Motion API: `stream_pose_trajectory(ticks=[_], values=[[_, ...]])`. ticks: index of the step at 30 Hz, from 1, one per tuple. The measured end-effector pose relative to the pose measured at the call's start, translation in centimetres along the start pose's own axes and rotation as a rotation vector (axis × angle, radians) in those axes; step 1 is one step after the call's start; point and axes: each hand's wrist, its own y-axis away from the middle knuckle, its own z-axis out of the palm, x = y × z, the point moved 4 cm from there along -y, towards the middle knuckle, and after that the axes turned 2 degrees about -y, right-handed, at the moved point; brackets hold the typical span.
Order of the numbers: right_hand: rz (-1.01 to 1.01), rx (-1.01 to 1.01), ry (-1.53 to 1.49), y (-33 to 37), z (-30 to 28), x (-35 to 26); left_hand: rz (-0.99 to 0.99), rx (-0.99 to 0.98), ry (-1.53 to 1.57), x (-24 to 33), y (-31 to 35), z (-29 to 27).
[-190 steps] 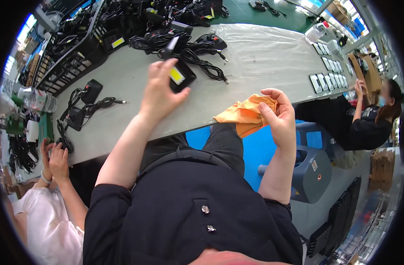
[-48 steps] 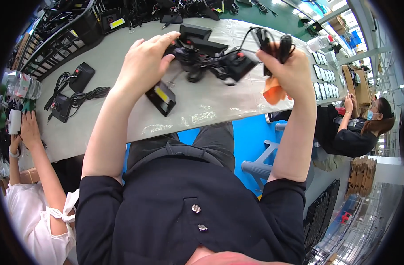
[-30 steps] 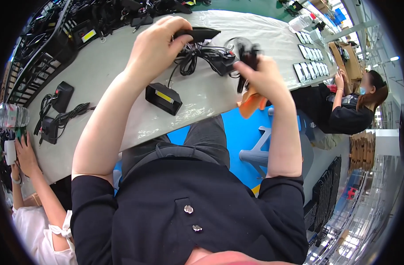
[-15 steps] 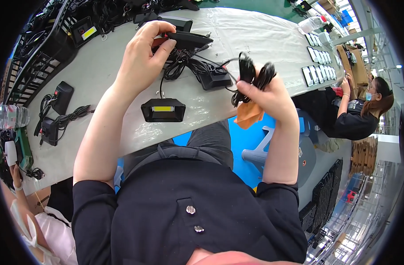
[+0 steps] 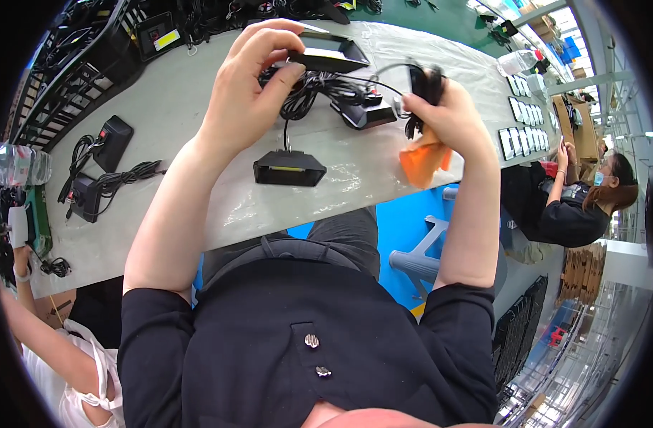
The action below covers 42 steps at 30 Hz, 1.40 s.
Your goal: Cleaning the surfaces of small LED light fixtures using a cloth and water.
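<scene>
My left hand is closed on the edge of a black lamp with a box-shaped housing, raised over the table and tilted to show its pale inside. My right hand grips a coiled black cable, blurred by motion, together with an orange cloth that hangs below the fingers. A cord runs between the two hands. Beneath the raised lamp lie a tangle of black cable and a black housing. Nearer to me another black lamp with a yellow strip sits on the table.
The table has a pale covering. Two black corded units lie at left, by a black crate. White-framed panels and a plastic bottle are at right. Co-workers sit at either side, one in black.
The raised lamp has turned in my left hand, so its open pale side now shows. My right hand still holds the cable and the cloth, which has swung. The view has shifted slightly.
</scene>
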Motion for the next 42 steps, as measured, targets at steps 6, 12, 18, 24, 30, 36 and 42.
stream_pose_trajectory(ticks=[6, 12, 18, 24, 30, 36, 42], values=[[-0.049, 0.211, 0.168, 2.4, -0.3, 1.6, 0.358, -0.361, -0.197, 3.5, 2.7, 2.0], [-0.317, 0.019, -0.048, 6.4, -1.8, -3.6, 0.175, -0.071, -0.275, 3.7, 2.3, -0.7], [-0.523, 0.007, 0.412, 4.7, 5.9, -7.4, -0.115, -0.229, -0.389, 0.8, 2.0, 1.2], [-0.503, 0.166, 0.309, 4.3, 6.0, -4.2, -0.213, -0.454, -0.470, 0.2, 1.9, 0.5], [-0.572, 0.238, 0.292, 3.7, 6.9, -2.9, -0.145, -0.408, -0.459, 0.0, 2.5, 1.3], [-0.589, 0.115, 0.047, 3.4, 6.9, -2.7, -0.152, -0.267, -0.227, -2.0, 2.7, 0.8], [-0.404, -0.057, -0.254, 3.0, 5.3, -3.1, 0.236, 0.051, -0.491, 1.6, 1.9, 0.1]])
